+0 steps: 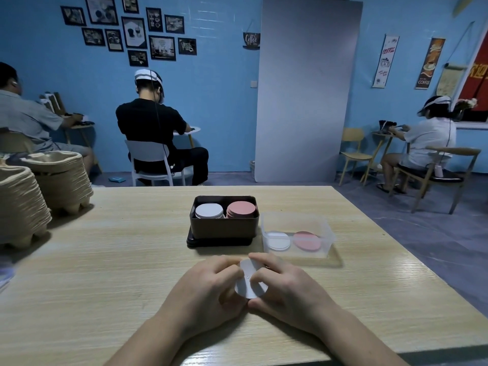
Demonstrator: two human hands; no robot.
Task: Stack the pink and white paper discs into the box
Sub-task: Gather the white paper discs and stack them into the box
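Pale wood-grain table [105, 260] fills the lower half of the frame, with a blue wall hung with framed pictures behind it. Low in the middle, the left hand [211, 286] and the right hand [287, 286] meet over the table, and both pinch a white disc [248, 283] between curled fingers and thumbs. The left grips its left edge, the right its right edge. The disc stands tilted between them, and it may be more than one sheet, since the fingers hide its edge.

Just above the hands, at the centre, a dark box [224, 228] sits on a black lid [219, 243]. Inside it a white stack [209, 210] stands on the left and a pink stack [241, 208] on the right, side by side and nearly up to the rim.

Touching or just beside the dark box on its right is a clear plastic box [326, 233]. On its floor lie a few white discs [278, 240] to the left and a few pink discs [307, 240] to the right.

At the left edge of the frame stand two piles of pulp trays [60, 178]. Three seated people work at small tables by the far wall
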